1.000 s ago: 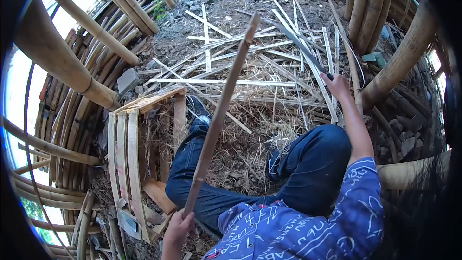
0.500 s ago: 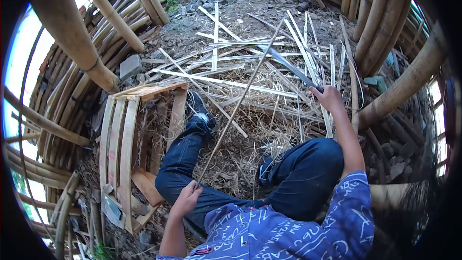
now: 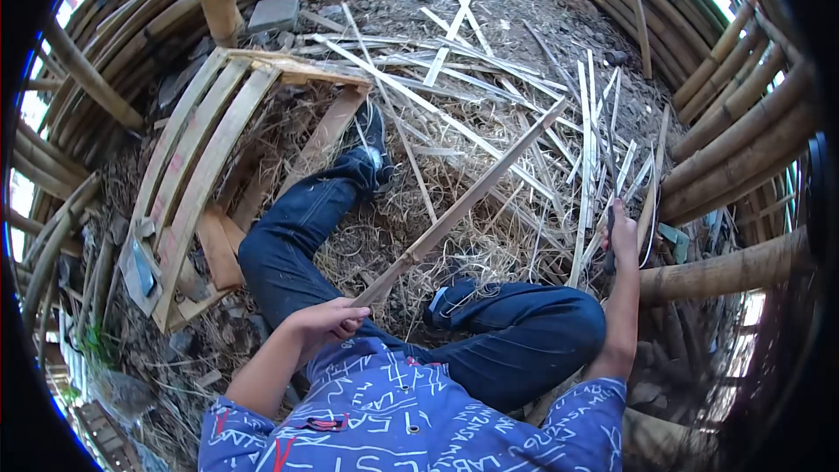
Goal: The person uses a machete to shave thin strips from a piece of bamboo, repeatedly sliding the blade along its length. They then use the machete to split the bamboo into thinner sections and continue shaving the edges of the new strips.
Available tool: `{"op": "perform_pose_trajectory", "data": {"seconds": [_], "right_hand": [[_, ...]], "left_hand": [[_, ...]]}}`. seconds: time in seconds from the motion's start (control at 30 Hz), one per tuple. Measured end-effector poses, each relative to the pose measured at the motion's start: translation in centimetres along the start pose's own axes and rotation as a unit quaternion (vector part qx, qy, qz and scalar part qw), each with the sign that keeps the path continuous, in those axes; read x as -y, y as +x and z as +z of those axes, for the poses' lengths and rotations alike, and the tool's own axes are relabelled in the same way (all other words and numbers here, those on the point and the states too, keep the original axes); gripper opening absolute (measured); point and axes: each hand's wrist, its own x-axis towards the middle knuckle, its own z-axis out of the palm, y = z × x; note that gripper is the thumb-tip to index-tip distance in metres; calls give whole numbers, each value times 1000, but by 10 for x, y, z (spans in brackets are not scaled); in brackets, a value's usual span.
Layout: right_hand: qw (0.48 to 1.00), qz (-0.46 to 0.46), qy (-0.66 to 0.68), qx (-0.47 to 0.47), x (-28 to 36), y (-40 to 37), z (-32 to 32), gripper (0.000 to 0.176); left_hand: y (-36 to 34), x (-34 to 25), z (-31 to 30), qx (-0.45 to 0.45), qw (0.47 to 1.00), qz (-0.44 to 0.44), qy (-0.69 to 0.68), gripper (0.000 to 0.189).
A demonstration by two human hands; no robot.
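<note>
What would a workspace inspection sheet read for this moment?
Surface: dirt ground, mostly under dry shavings.
Job's things: long bamboo strip slanting up over the legs; dark-handled tool, blade not clear.
Clutter: loose split strips, wooden frame, stone block.
Hands: left hand shut on the bamboo strip's near end; right hand shut on the dark-handled tool.
Cables: nothing seen.
Surroundings: stacked bamboo poles all around.

The left hand (image 3: 325, 319) is curled shut in a fist close in front of the chest, knuckles up. Its bare forearm is bent and comes in from the lower left. The right arm reaches forward almost straight, and the right hand (image 3: 622, 236) is clenched tight, well apart from the left.
</note>
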Motion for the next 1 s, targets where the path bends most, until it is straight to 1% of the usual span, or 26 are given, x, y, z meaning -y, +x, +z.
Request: {"op": "perform_pose_trajectory", "data": {"seconds": [0.03, 0.07, 0.1, 0.13, 0.2, 0.23, 0.27, 0.3, 0.33, 0.37, 0.4, 0.43, 0.47, 0.53, 0.57, 0.6, 0.63, 0.67, 0.7, 0.73, 0.77, 0.83, 0.87, 0.9, 0.93, 1.0], "right_hand": [[1000, -9, 3, 8, 20, -19, 1, 63], [999, -28, -21, 23, 26, -24, 1, 61], [997, -45, -37, 58, 35, -33, 0, 60], [993, -61, -53, 91, 45, -44, 2, 58], [985, -62, -74, 145, 68, -78, 19, 56], [981, -54, -67, 172, 77, -98, 32, 53], [970, -59, -85, 222, 82, -113, 43, 52], [967, -60, -79, 234, 77, -128, 60, 53], [954, -32, -112, 276, 77, -141, 78, 54], [944, -38, -73, 319, 65, -152, 96, 51], [938, -43, -39, 341, 55, -164, 116, 49], [931, -83, -91, 345, 39, -168, 135, 51], [928, -110, -93, 344, 34, -179, 153, 55], [906, -129, -170, 365, 22, -189, 181, 58], [905, -127, -164, 371, 18, -192, 191, 58], [896, -136, -196, 375, 14, -196, 200, 60], [887, -146, -226, 376, 11, -198, 206, 62], [888, -142, -221, 377, 7, -199, 210, 62], [871, -208, -271, 353, 4, -199, 212, 62], [848, -271, -321, 323, 2, -199, 213, 63], [831, -287, -348, 324, 2, -197, 213, 65], [836, -274, -354, 317, -3, -192, 215, 65], [835, -268, -364, 313, -7, -188, 216, 66], [858, -236, -352, 291, -14, -177, 216, 66], [875, -191, -343, 282, -19, -159, 214, 66], [913, -112, -315, 233, -24, -122, 197, 68]], "left_hand": [[0, 1, -1, 8, 1000, -18, -4, 20], [-1, 2, -2, 17, 999, -37, -7, 19], [0, 5, -4, 37, 998, -43, -21, 22], [3, 12, -8, 37, 998, -50, -26, 22], [10, 22, -15, 65, 993, -78, -67, 22], [12, 23, -15, 66, 994, -76, -53, 23], [15, 24, -14, 72, 993, -81, -53, 23], [18, 25, -14, 58, 995, -72, -39, 24], [19, 25, -14, 43, 997, -62, -26, 25], [18, 23, -10, 43, 997, -63, -28, 25], [15, 19, -3, 21, 998, -64, 2, 25], [12, 17, 3, -2, 997, -64, 32, 25], [11, 17, 7, -8, 997, -65, 28, 25], [6, 19, 10, -30, 997, -40, 50, 24], [11, 31, 0, -40, 997, -42, 42, 22], [5, 31, 3, -47, 997, -48, 42, 22], [2, 28, 9, -92, 992, -33, 79, 22], [-1, 27, 13, -135, 984, -20, 116, 22], [-2, 29, 12, -165, 946, 54, 274, 26], [-5, 30, 11, -162, 945, 49, 279, 26], [-9, 29, 11, -166, 946, 33, 276, 27], [-17, 27, 13, -160, 947, 9, 279, 29], [-23, 28, 11, -171, 955, -16, 242, 29], [-30, 29, 9, -184, 961, -42, 204, 29], [-41, 28, 9, -180, 960, -47, 208, 29], [-69, 28, 8, -187, 945, -60, 262, 29]]}}
